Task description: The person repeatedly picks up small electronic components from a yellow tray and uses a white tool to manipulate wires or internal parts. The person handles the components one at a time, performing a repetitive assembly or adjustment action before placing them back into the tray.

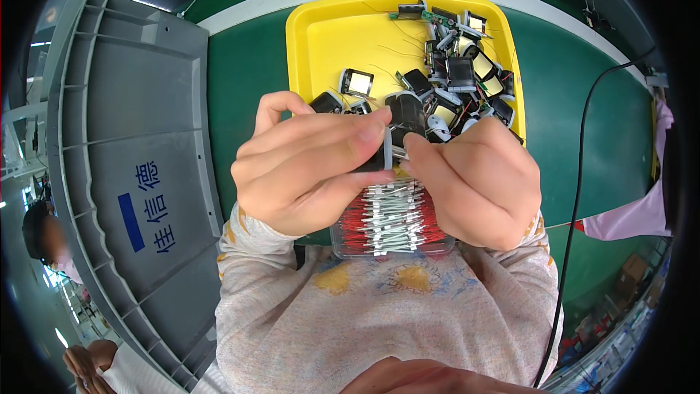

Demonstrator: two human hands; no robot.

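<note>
My left hand (310, 168) and my right hand (474, 175) meet in the middle of the view, both pinching one small black coil part with a white frame (397, 135). The left thumb presses on its side, and the right fingertips touch its lower edge. Directly under the hands lies a clear box (390, 230) filled with red wires that have white sleeves. Behind the hands sits a yellow tray (328, 36) with several similar black and white coil parts (456, 76) piled in its right half.
A large grey plastic lid or crate (131, 175) with a blue label leans at the left. A black cable (580, 175) runs down the green table at the right. Another person's head and hand show at the lower left.
</note>
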